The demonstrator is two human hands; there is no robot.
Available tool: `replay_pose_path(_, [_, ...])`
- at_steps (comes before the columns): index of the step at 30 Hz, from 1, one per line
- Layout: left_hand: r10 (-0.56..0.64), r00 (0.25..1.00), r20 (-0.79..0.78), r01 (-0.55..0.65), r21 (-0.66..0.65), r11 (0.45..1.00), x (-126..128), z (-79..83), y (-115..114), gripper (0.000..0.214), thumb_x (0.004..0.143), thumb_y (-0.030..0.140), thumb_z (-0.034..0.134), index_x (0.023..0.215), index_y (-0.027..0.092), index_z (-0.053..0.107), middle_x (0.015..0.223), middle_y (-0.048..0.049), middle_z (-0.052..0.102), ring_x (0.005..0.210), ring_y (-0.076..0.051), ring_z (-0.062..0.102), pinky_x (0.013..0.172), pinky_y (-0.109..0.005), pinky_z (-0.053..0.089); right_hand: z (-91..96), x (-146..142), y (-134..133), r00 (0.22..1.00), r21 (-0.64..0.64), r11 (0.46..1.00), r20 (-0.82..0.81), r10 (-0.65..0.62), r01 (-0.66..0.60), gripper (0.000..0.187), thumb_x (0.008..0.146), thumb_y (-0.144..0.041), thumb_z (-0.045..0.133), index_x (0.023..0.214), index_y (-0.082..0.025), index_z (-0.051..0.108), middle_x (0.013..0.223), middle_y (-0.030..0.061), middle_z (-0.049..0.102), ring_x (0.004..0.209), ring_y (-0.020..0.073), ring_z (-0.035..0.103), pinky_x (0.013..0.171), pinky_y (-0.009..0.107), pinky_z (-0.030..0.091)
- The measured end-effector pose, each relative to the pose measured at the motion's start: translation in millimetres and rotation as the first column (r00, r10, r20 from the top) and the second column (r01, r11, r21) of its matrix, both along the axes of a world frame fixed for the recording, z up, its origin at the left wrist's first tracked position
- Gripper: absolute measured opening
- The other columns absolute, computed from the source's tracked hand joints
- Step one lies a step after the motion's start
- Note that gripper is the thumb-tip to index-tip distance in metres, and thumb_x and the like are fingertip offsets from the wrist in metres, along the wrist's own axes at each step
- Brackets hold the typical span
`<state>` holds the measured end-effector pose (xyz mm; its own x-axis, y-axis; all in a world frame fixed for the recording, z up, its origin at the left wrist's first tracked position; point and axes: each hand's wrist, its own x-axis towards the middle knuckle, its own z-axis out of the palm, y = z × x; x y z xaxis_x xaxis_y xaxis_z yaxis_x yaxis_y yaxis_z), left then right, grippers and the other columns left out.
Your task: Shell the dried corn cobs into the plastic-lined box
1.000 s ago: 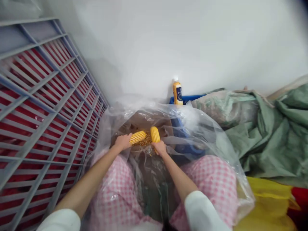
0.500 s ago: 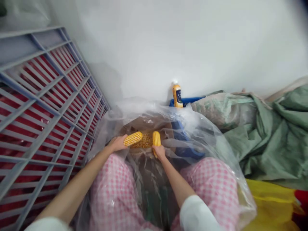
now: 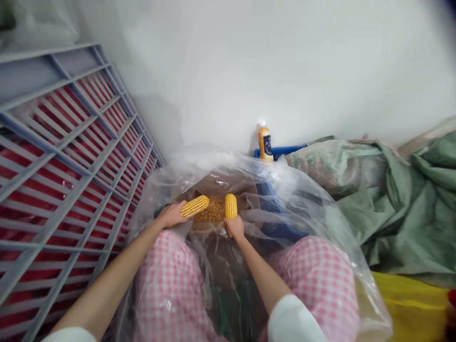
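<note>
My left hand (image 3: 172, 215) is closed around the lower end of a yellow corn cob (image 3: 194, 206), which slants up to the right and shows pale gaps between its kernel rows. In my right hand (image 3: 234, 227) is a second corn cob (image 3: 231, 206), held nearly upright with its rows full. The two cobs are a short distance apart. Below and between them, loose corn kernels (image 3: 213, 211) lie in a brown cardboard box (image 3: 251, 195). A clear plastic sheet (image 3: 315, 204) spreads around the box and over my lap.
A purple-grey slatted crate (image 3: 81, 178) with red behind its slats stands close on my left. Ahead, an orange bottle (image 3: 265, 142) stands by the white wall near a blue bin (image 3: 272, 202). Green tarpaulin (image 3: 420, 204) and a yellow bag (image 3: 413, 306) lie to the right.
The left cob has shifted slightly left, and my right hand sits a little lower on its cob. The view has moved slightly; both hands keep their hold.
</note>
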<state>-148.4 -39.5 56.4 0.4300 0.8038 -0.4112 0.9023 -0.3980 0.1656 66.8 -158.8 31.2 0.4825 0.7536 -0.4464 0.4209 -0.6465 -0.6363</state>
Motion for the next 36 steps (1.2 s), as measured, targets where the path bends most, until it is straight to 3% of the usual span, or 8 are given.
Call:
replay_pose_path(5, [-0.012, 0.995, 0.102, 0.021, -0.081, 0.996, 12, -16.9, 9, 0.052, 0.063, 0.043, 0.057, 0.11, 0.023, 0.047, 0.103, -0.003, 0.064, 0.092, -0.021, 0.06, 0.074, -0.026, 0.044, 33.5, 50, 13, 0.993, 0.149, 0.986, 0.108, 0.056, -0.072, 0.041, 0.062, -0.035, 0.063, 0.097, -0.017, 0.052, 0.092, 0.0105, 0.065, 0.086, 0.0238, 0.061, 0.065, 0.026, 0.042])
replay_pose_path(9, [-0.043, 0.983, 0.178, 0.075, -0.18, 0.981, 13, -24.1, 9, 0.049, 0.061, 0.041, 0.058, 0.104, 0.018, 0.049, 0.102, -0.0018, 0.064, 0.091, -0.018, 0.059, 0.076, -0.023, 0.045, 51.8, 34, 16, 0.994, 0.524, 0.851, 0.074, -0.086, 0.034, 0.047, 0.072, -0.046, 0.052, 0.111, -0.019, 0.045, 0.1, 0.008, 0.064, 0.085, 0.0182, 0.061, 0.066, 0.024, 0.045])
replay_pose_path(14, [-0.062, 0.97, 0.233, 0.111, -0.202, 0.973, 16, -17.4, 0, 0.05, 0.059, 0.042, 0.061, 0.102, 0.02, 0.051, 0.1, -0.002, 0.064, 0.089, -0.019, 0.059, 0.077, -0.027, 0.046, 7.3, 11, 4, 0.997, -0.049, 0.999, 0.079, -0.004, 0.008, 0.031, 0.063, -0.027, 0.062, 0.09, -0.011, 0.056, 0.082, 0.0168, 0.066, 0.076, 0.0246, 0.064, 0.059, 0.027, 0.044])
replay_pose_path(19, [-0.051, 0.957, 0.285, 0.11, -0.194, 0.975, 27, -25.9, 3, 0.056, 0.063, 0.044, 0.058, 0.111, 0.018, 0.046, 0.107, -0.0043, 0.061, 0.094, -0.02, 0.058, 0.082, -0.028, 0.044, 31.9, 59, 13, 0.99, 0.077, 0.996, 0.138, 0.043, -0.054, 0.041, 0.063, -0.034, 0.061, 0.098, -0.016, 0.052, 0.093, 0.0128, 0.065, 0.086, 0.0248, 0.062, 0.065, 0.028, 0.044])
replay_pose_path(23, [-0.03, 0.965, 0.262, 0.088, -0.215, 0.973, 27, -29.7, 3, 0.057, 0.06, 0.045, 0.06, 0.109, 0.018, 0.047, 0.105, -0.005, 0.062, 0.092, -0.022, 0.058, 0.08, -0.029, 0.044, 59.7, 58, 15, 0.988, 0.445, 0.893, 0.157, -0.002, -0.069, 0.046, 0.071, -0.045, 0.053, 0.108, -0.019, 0.045, 0.1, 0.0077, 0.064, 0.086, 0.0196, 0.061, 0.067, 0.026, 0.045])
replay_pose_path(27, [-0.043, 0.964, 0.261, 0.1, -0.212, 0.972, 26, -21.3, -5, 0.049, 0.056, 0.041, 0.062, 0.099, 0.02, 0.053, 0.096, -0.0028, 0.065, 0.086, -0.021, 0.06, 0.075, -0.027, 0.045, 32.2, 35, 2, 0.984, 0.018, 0.997, 0.164, 0.069, -0.073, 0.037, 0.064, -0.028, 0.061, 0.096, -0.012, 0.052, 0.091, 0.0171, 0.065, 0.084, 0.0257, 0.063, 0.068, 0.03, 0.045])
replay_pose_path(30, [-0.05, 0.959, 0.278, 0.108, -0.198, 0.974, 28, -19.1, -6, 0.049, 0.057, 0.042, 0.062, 0.1, 0.02, 0.053, 0.096, -0.0026, 0.065, 0.086, -0.021, 0.06, 0.075, -0.027, 0.044, 18.0, 49, 2, 0.983, -0.04, 0.998, 0.18, 0.045, -0.038, 0.034, 0.066, -0.029, 0.059, 0.094, -0.01, 0.052, 0.089, 0.0215, 0.065, 0.082, 0.0294, 0.063, 0.065, 0.033, 0.046])
replay_pose_path(36, [0.012, 0.951, 0.309, 0.052, -0.198, 0.979, 27, -26.0, 2, 0.055, 0.059, 0.044, 0.06, 0.105, 0.017, 0.049, 0.1, -0.0058, 0.062, 0.088, -0.022, 0.058, 0.078, -0.03, 0.043, 100.3, 92, 9, 0.981, 0.39, 0.914, 0.191, 0.035, -0.109, 0.042, 0.062, -0.041, 0.064, 0.094, -0.018, 0.048, 0.092, 0.0087, 0.063, 0.085, 0.025, 0.061, 0.069, 0.033, 0.046])
